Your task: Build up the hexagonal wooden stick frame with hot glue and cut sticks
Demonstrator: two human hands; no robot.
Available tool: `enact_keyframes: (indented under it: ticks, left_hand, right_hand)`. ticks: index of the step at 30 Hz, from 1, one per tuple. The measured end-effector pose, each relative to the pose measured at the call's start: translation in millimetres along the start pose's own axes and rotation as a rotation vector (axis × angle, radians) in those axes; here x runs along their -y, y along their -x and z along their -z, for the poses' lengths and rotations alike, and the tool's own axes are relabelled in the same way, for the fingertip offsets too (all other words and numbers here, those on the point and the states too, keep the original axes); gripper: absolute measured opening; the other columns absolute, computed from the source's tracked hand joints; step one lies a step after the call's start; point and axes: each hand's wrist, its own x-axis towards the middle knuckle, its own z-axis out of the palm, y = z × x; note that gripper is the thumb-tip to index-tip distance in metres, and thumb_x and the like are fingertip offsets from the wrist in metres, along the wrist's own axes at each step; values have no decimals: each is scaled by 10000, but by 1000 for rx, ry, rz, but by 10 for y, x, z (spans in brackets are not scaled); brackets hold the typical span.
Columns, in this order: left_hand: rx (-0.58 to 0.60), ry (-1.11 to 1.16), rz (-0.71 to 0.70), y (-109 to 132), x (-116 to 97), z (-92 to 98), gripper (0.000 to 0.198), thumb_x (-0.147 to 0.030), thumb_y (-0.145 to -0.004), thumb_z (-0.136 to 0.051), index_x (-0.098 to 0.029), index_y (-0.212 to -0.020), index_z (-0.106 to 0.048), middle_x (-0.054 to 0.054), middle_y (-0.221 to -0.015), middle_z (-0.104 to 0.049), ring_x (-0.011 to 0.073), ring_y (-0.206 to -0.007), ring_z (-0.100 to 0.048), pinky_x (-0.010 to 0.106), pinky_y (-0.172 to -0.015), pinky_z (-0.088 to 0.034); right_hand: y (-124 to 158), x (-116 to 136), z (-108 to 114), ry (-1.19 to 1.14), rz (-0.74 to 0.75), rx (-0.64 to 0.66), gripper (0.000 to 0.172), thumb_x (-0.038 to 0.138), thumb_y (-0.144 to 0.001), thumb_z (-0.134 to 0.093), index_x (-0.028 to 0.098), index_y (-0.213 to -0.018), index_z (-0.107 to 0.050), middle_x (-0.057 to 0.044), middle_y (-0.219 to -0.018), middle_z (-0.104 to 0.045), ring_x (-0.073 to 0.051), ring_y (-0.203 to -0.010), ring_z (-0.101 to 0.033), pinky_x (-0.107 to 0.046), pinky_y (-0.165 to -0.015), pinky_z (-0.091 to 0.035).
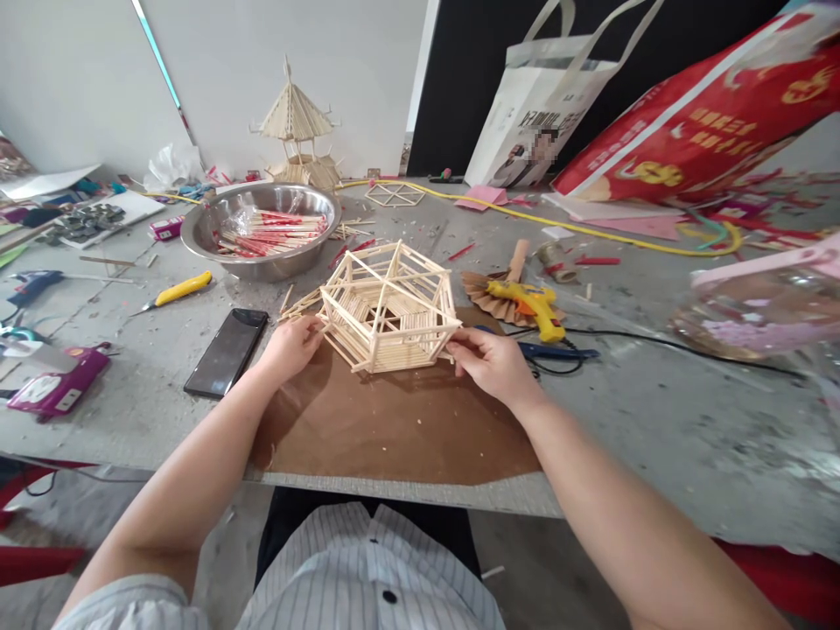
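A six-sided frame of thin wooden sticks stands over a brown sheet in front of me. Its sticks form a slatted floor, upright posts and crossing bars on top. My left hand grips its lower left corner with closed fingers. At the right corner, my right hand pinches the frame between thumb and fingers. Loose sticks lie just beyond my left hand. A yellow glue gun rests past my right hand on a pleated brown paper fan.
A steel bowl holds red-and-white packets of sticks. Behind it stands a stick pagoda. A phone and a yellow knife lie left. A black cable crosses the right. Bags stand at the back.
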Motion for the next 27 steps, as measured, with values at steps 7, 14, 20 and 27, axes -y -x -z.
enact_keyframes:
  ticks: [7,14,20,27]
  left_hand:
    - [-62,430,238,19,-73,78,256,-260,-703,-538,-178,-937,-598,40,-839,-631,120,-607,-545,254,-573,-440]
    - [-235,1235,465,-174,-26,350,283,-198,-650,-577,-132,-915,-502,56,-810,-614,107,-518,-574,260,-494,-467]
    - [-218,1200,596,-638,143,375,272,-375,-735,-523,-145,-873,-484,74,-773,-624,143,-500,-569,290,-491,-451]
    - [-127,1134,724,-1150,208,361,439,-528,-766,-354,-164,-874,-574,123,-887,-623,235,-741,-602,346,-605,-454]
  right_hand:
    - [-7,-17,4,48,11,-17,227,331,-726,-517,167,-830,-635,-12,-556,-629,-138,-396,-555,-248,-413,-442]
    - [-19,-70,10,61,13,-8,244,313,-739,-500,158,-860,-643,-3,-528,-621,-137,-401,-558,-245,-416,-445]
    - [-19,-78,8,31,13,-21,227,316,-727,-515,169,-841,-644,-4,-555,-634,-132,-396,-549,-245,-409,-441]
    - [-28,-84,10,16,5,-19,235,322,-737,-506,169,-849,-644,-9,-581,-637,-122,-400,-538,-241,-413,-431]
